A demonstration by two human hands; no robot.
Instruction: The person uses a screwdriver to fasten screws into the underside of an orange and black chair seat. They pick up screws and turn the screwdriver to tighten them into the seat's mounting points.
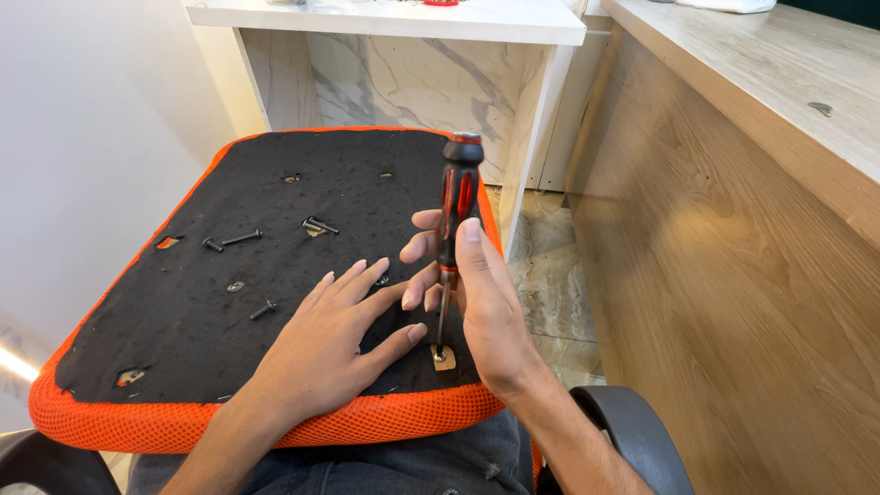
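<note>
On the upturned seat base (183, 302), right hand (486, 302) grips upright screwdriver (451, 247); left hand (335, 344) lies flat beside.

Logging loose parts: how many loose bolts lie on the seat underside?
3 or 4: one at upper left, one, perhaps two crossed, mid-top, one by the left hand. Hands may hide more.

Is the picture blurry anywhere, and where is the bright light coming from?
Head view: mostly sharp, the screwdriver, the loose bolts and both hands are crisp; a bright glare streak sits at the lower left edge; light is soft and even, with only a faint shadow under the left hand on the black seat underside; the edges bend slightly, like a wide lens.
</note>
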